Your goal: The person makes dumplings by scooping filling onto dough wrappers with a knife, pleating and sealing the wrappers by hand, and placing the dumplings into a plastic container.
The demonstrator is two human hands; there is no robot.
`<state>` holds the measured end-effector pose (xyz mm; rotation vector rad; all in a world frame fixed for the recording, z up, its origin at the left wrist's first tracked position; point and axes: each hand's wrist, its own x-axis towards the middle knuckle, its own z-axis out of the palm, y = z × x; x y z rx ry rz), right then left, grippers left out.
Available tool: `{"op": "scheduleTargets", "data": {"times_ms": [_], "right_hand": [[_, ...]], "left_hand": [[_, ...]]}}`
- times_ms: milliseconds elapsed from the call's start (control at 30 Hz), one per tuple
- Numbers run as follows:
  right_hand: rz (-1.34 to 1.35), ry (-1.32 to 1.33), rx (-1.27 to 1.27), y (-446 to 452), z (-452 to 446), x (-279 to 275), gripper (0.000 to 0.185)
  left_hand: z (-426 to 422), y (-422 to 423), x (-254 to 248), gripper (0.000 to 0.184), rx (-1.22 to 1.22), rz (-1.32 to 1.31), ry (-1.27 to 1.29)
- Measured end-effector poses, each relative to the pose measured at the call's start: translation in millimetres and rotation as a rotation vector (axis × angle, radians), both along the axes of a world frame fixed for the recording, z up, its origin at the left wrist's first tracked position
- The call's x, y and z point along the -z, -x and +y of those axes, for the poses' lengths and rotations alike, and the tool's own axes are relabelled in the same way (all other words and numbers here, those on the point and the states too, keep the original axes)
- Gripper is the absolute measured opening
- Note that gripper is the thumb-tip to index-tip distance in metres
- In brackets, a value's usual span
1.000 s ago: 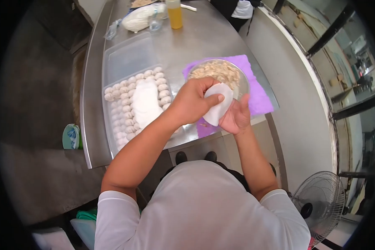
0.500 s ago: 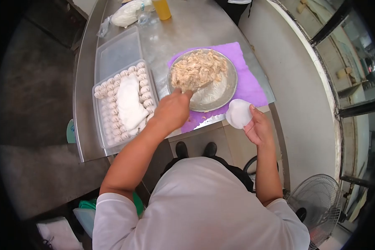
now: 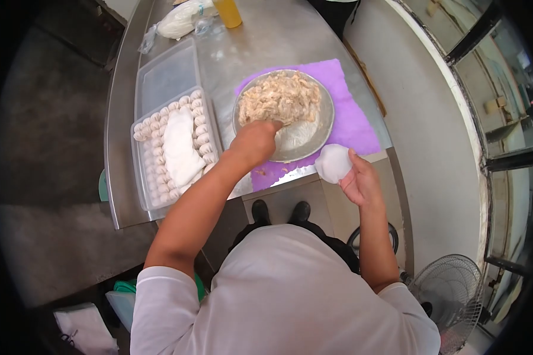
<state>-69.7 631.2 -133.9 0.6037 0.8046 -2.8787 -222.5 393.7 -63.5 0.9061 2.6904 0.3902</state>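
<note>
My left hand (image 3: 256,142) is closed over the near left side of a round metal pan (image 3: 329,121). It grips a small flat tool, mostly hidden by the fingers, at the lower edge of a pale minced filling (image 3: 281,97). My right hand (image 3: 363,180) pinches a thin round dough wrapper (image 3: 333,163) at its right edge, just off the table's front edge. Left of the pan, a clear plastic container (image 3: 137,171) holds rows of pleated dumplings (image 3: 202,129), partly covered by a white cloth (image 3: 179,151).
Under the pan lies a purple cloth (image 3: 355,112) on the steel table (image 3: 219,65). A clear lid (image 3: 167,74), a white plastic bag (image 3: 180,21) and a yellow-orange container (image 3: 228,13) are farther back. A wire fan (image 3: 447,290) stands low on the right.
My left hand has shifted slightly right and up towards the filling, hiding more of the tool. My right hand and the wrapper have moved a little left.
</note>
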Motion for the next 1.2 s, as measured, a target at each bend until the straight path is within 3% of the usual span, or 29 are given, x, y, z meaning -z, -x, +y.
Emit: {"op": "scheduleTargets", "data": {"times_ms": [233,333,400,533,600,667,733,867,933,1067,1133,1200], "right_hand": [[0.0,-0.007,0.002,7,7,6,0.041],[-0.002,-0.018,0.01,9,10,9,0.04],[-0.007,-0.08,0.007,10,13,11,0.043],[0.042,-0.082,0.015,18,14,13,0.041],[0.054,-0.064,0.02,24,9,11,0.04],[0.034,-0.046,0.044,30,2,4,0.039],[0.018,-0.027,0.067,35,-2,-4,0.037],[0.002,-0.006,0.078,38,-6,-14,0.038],[-0.02,-0.009,0.086,38,-4,-14,0.038],[-0.056,-0.014,0.056,33,2,-12,0.04],[-0.044,-0.013,0.018,27,5,-12,0.041],[-0.009,0.071,-0.095,25,7,-13,0.044]], "left_hand": [[1,5,-6,0.046,-0.12,-0.003,-0.028],[-2,-4,-14,0.04,0.033,-0.177,0.013],[-16,-10,-12,0.038,-0.076,-0.047,-0.123],[-19,-22,3,0.039,-0.144,-0.086,-0.064],[-15,-33,5,0.038,-0.121,-0.234,-0.16],[-19,-39,10,0.038,-0.055,-0.212,-0.274],[-18,-52,3,0.037,-0.219,-0.451,-0.354],[-15,-86,4,0.038,-0.333,-0.609,-0.48],[-12,-93,-2,0.039,-0.009,-0.223,-0.488],[-18,-88,-29,0.044,-0.053,-0.044,-0.248],[-15,-85,-39,0.045,-0.048,-0.02,-0.248],[-13,-83,-40,0.045,0.114,0.031,-0.281]]}}
